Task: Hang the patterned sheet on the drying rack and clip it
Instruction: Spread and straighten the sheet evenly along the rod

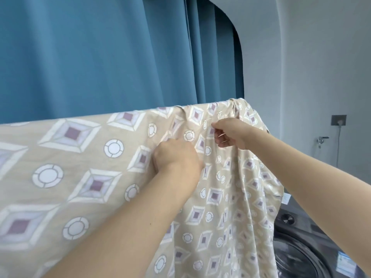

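Note:
The patterned sheet (66,157), beige with white diamonds and circles, hangs draped over a high bar that the cloth hides completely. It runs from the left edge up to a bunched end at the upper right. My left hand (176,157) is closed on a fold of the sheet near the middle. A little higher and to the right, my right hand (230,135) pinches the gathered cloth below the top edge. No clip shows in either hand.
A blue curtain (120,53) hangs behind the sheet. A dark front-loading washing machine (301,255) stands at the lower right. On the grey wall to the right are a socket (338,120) with a cable and a tap (321,140).

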`<state>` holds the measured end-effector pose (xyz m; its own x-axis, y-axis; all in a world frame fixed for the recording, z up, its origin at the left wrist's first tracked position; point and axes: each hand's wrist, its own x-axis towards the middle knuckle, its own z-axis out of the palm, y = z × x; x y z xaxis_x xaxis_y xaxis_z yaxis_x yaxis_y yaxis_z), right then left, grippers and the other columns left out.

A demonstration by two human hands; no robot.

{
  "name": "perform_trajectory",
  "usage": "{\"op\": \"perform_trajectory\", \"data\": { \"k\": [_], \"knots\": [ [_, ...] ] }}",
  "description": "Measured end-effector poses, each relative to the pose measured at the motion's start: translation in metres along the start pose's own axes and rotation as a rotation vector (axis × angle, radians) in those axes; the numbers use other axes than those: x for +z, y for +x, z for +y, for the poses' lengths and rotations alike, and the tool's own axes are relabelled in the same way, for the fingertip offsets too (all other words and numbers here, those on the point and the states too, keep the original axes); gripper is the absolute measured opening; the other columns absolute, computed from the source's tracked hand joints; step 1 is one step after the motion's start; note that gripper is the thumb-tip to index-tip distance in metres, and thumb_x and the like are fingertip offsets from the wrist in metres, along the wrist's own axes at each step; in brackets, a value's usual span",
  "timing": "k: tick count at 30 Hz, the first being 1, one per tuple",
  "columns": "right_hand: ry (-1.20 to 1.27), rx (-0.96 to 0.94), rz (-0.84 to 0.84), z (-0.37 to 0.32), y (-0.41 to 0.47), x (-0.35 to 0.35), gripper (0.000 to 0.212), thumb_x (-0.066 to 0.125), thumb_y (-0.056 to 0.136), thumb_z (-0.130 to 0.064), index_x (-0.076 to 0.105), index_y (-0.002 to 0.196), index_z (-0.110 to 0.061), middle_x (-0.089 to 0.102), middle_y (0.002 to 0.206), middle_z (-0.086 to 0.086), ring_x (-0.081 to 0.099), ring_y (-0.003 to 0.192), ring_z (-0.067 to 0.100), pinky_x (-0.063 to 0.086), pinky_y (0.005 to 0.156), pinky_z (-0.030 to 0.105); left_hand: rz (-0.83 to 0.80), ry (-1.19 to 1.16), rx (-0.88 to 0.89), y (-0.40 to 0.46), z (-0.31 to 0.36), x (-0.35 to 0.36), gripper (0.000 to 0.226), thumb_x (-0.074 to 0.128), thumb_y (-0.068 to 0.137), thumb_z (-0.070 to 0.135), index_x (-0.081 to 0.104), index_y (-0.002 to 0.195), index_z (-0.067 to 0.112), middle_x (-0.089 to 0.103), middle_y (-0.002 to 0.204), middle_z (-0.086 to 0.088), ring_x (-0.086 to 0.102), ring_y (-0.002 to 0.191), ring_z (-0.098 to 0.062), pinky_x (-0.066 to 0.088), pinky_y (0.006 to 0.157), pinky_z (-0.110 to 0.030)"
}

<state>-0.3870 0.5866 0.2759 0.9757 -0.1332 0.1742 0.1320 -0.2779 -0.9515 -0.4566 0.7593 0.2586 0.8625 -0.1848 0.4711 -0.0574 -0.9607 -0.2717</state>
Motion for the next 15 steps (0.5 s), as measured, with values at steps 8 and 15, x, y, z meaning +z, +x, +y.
{"op": "perform_trajectory", "data": {
  "k": [8, 15],
  "knots": [
    [0.260, -0.200, 0.001, -0.039, -0.013, -0.009, 0.032, 0.046, 0.095, -0.014, 0.048, 0.063, -0.012, 0.046, 0.052, 0.002, 0.049, 0.044, 0.018, 0.048, 0.054, 0.029, -0.172, -0.124, 0.030, -0.006, -0.012, 0.034, 0.043, 0.047, 0.095, 0.043, 0.058, 0.129, 0.020, 0.061, 0.124, -0.002, 0.058, 0.115, -0.024, 0.040, 0.076, -0.033],
    [0.483, -0.307, -0.036, -0.101, -0.009, 0.000, 0.042, 0.040, 0.103, -0.025, 0.043, 0.061, -0.015, 0.045, 0.048, -0.002, 0.046, 0.044, 0.013, 0.044, 0.053, 0.024, -0.152, -0.303, -0.005, -0.020, -0.011, 0.002, 0.092, 0.023, 0.078, 0.087, 0.062, 0.119, 0.014, 0.061, 0.125, -0.006, 0.056, 0.116, -0.029, 0.040, 0.092, -0.042]
  ]
}}
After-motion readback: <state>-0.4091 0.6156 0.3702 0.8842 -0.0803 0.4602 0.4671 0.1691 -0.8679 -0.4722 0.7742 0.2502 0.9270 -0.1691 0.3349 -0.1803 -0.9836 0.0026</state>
